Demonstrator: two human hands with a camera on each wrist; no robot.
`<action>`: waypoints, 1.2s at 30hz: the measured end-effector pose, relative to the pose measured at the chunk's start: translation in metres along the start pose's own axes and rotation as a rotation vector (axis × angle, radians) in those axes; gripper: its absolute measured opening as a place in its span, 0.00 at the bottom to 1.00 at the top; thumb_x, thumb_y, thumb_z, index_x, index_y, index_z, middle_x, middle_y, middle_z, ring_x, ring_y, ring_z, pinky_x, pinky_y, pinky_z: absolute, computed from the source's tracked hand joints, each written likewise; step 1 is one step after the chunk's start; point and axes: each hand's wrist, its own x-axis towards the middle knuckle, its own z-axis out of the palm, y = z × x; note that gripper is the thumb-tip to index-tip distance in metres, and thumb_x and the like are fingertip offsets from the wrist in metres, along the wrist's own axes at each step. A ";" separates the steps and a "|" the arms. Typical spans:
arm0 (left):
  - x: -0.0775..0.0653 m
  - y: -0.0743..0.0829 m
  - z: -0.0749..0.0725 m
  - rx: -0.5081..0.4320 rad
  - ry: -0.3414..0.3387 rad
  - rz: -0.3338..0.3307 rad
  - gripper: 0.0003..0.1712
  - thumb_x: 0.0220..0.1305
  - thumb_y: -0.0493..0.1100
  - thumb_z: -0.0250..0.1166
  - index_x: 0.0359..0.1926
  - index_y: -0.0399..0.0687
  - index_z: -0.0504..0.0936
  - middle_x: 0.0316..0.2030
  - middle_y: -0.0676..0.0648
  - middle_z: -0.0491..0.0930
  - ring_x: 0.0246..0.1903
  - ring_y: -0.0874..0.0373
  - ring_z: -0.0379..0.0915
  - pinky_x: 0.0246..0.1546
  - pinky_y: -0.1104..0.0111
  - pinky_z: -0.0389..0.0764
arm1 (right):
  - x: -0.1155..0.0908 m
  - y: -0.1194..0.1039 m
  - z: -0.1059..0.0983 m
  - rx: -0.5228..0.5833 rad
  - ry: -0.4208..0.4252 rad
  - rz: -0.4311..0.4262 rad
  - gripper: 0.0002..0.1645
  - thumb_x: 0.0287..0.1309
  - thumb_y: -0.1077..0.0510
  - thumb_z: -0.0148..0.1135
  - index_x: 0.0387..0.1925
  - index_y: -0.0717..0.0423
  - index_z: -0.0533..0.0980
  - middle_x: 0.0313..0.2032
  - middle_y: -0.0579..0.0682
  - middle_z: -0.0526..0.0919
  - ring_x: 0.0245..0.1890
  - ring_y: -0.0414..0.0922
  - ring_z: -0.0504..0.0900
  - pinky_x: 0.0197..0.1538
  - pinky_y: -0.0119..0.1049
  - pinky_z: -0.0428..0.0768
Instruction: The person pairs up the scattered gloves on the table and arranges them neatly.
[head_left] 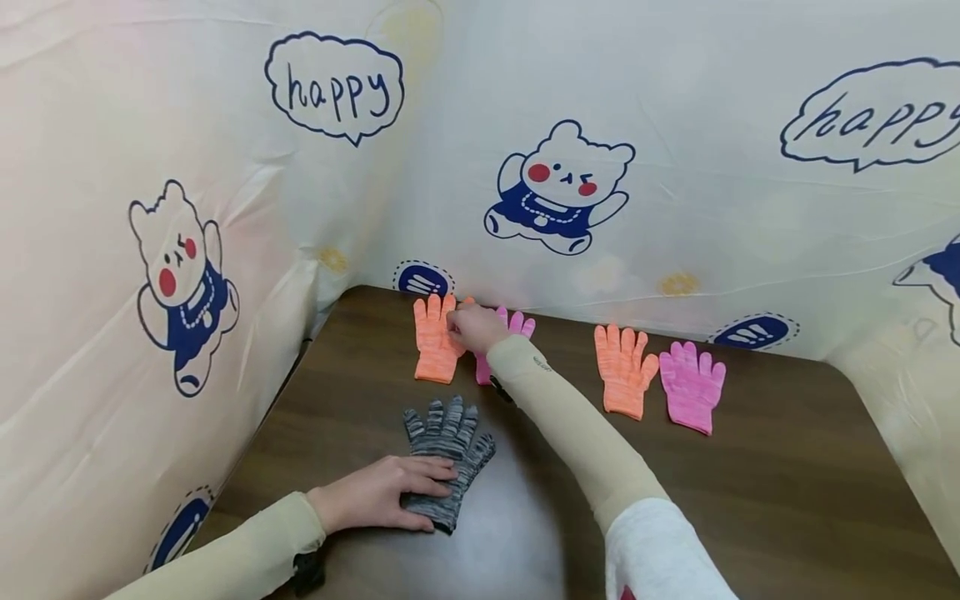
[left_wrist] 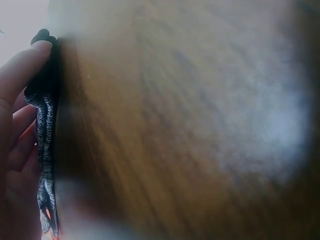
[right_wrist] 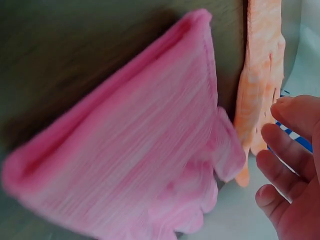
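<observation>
A grey-and-black knit glove (head_left: 450,429) lies on the table with its fingers pointing away. My left hand (head_left: 386,492) rests on its lower part, fingers extended across it; in the left wrist view the thumb touches the glove's cuff. Farther back, my right hand (head_left: 478,327) reaches over between an orange glove (head_left: 433,346) and a pink glove (head_left: 483,372), partly hiding both. The right wrist view shows its loosely bent fingers (right_wrist: 280,175) beside the orange glove (right_wrist: 260,75), with a visible gap. The pink glove (right_wrist: 130,135) fills much of that view.
On the right lie another orange glove (head_left: 624,379) and another pink glove (head_left: 692,390). All are on a dark wooden table (head_left: 787,483). A pale cloth (head_left: 712,208) with cartoon bears and lettering hangs behind the table and at its sides.
</observation>
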 end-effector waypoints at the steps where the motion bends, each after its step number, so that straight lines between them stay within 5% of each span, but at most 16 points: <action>1: 0.000 0.000 0.000 0.001 0.002 0.008 0.27 0.70 0.57 0.69 0.64 0.51 0.84 0.69 0.51 0.77 0.71 0.52 0.70 0.66 0.53 0.76 | 0.001 -0.001 0.001 -0.008 0.001 0.007 0.08 0.76 0.55 0.59 0.42 0.51 0.82 0.37 0.47 0.80 0.35 0.42 0.76 0.37 0.32 0.74; 14: -0.002 -0.004 0.002 -0.008 0.002 0.015 0.27 0.71 0.58 0.68 0.65 0.53 0.84 0.69 0.53 0.76 0.71 0.53 0.69 0.66 0.54 0.76 | 0.014 -0.015 0.006 -0.093 -0.041 0.046 0.11 0.74 0.46 0.62 0.44 0.48 0.81 0.39 0.47 0.79 0.36 0.43 0.76 0.36 0.34 0.74; 27: -0.001 -0.004 0.002 -0.004 0.011 0.029 0.26 0.71 0.57 0.68 0.65 0.53 0.84 0.69 0.52 0.76 0.72 0.53 0.69 0.66 0.55 0.76 | 0.019 -0.014 0.007 -0.063 -0.061 0.032 0.08 0.77 0.52 0.59 0.40 0.49 0.80 0.34 0.46 0.79 0.33 0.43 0.74 0.36 0.34 0.71; 36: -0.001 -0.004 0.003 -0.016 0.003 0.016 0.26 0.70 0.57 0.68 0.64 0.53 0.84 0.70 0.53 0.75 0.72 0.54 0.68 0.66 0.55 0.76 | 0.019 -0.010 0.009 -0.085 0.050 -0.011 0.10 0.78 0.55 0.55 0.43 0.53 0.81 0.35 0.49 0.80 0.34 0.45 0.76 0.38 0.35 0.74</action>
